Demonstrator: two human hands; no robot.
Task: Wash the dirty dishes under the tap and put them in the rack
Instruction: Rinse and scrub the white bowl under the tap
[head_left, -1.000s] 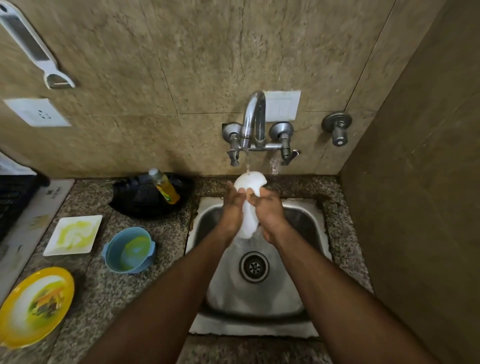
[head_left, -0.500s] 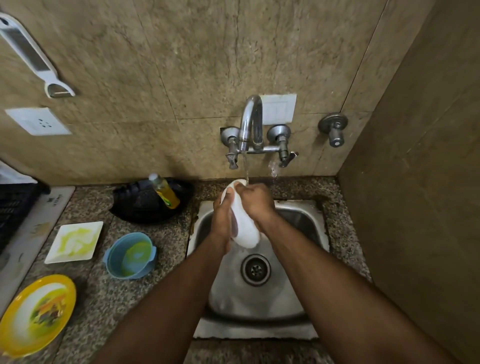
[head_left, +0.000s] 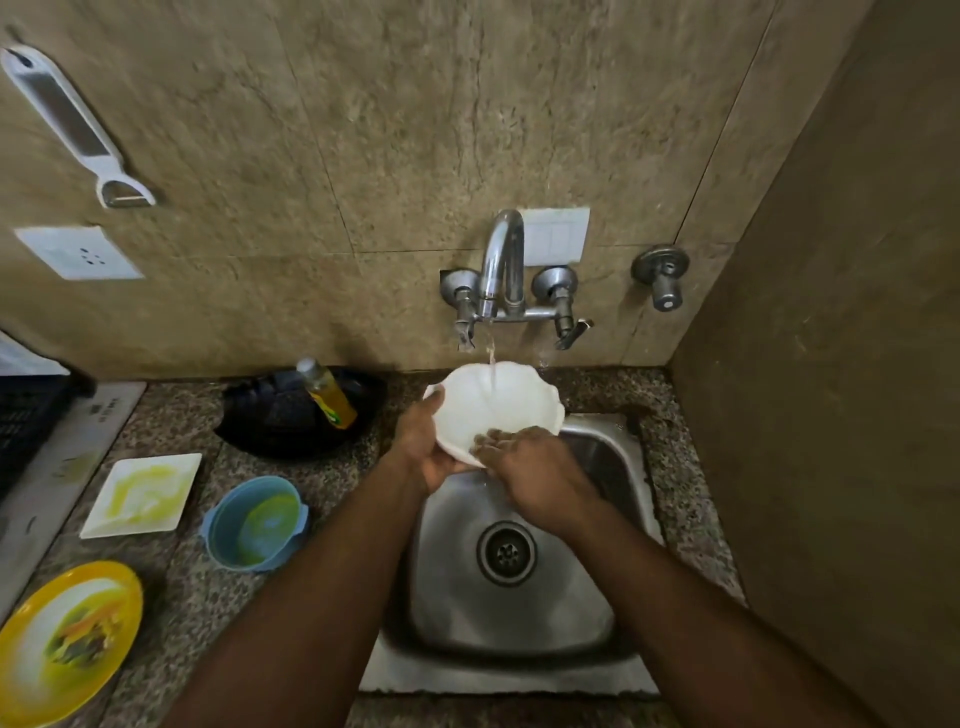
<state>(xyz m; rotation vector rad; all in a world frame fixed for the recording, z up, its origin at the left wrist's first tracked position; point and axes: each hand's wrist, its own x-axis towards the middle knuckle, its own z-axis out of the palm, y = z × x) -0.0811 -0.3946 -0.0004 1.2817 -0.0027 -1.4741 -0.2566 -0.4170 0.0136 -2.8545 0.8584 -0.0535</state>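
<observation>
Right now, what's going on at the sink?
A person is rinsing a white bowl under the running tap over the sink. The left hand grips its rim while the right hand rubs inside. Waiting dirty on the counter: a square white plate, a blue bowl and a yellow plate.

The speckled granite counter (head_left: 171, 431) carries a steel sink (head_left: 597, 457) set into it. Left of the sink, toward the wall, lies a black pan (head_left: 291, 421) with a yellow bottle (head_left: 330, 397) resting in it. Nearer, a blue bowl (head_left: 254, 522) stands just left of the sink; farther left a white square plate (head_left: 143, 493); nearest and farthest left, a soiled yellow plate (head_left: 62, 642).
</observation>
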